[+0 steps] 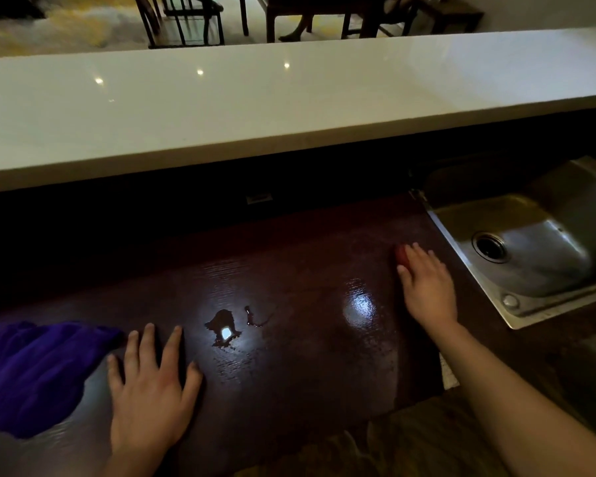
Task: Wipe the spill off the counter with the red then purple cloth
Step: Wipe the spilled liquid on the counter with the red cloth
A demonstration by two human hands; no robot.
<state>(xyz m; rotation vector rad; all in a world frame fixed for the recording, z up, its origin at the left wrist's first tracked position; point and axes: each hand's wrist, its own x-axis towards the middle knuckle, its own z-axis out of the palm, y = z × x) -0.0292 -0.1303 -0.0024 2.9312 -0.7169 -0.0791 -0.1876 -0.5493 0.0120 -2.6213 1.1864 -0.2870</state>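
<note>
Spill [223, 326] sits untouched on the dark wood counter [307, 366], a small puddle with droplets just beside it, between your hands. Your right hand [427, 287] lies flat over the red cloth [401, 257] near the steel sink [530, 249], fingers extended, not yet closed on it. Your left hand [152, 383] is splayed flat and empty beside the purple cloth [31, 373]. Next, I judge, you gather the red cloth and sweep left. Glare hides some wetness; a white ledge [255, 108] rises behind.

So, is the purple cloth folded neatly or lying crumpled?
Crumpled. The purple cloth lies in a loose, wrinkled heap on the dark counter, beside the left hand.
</note>
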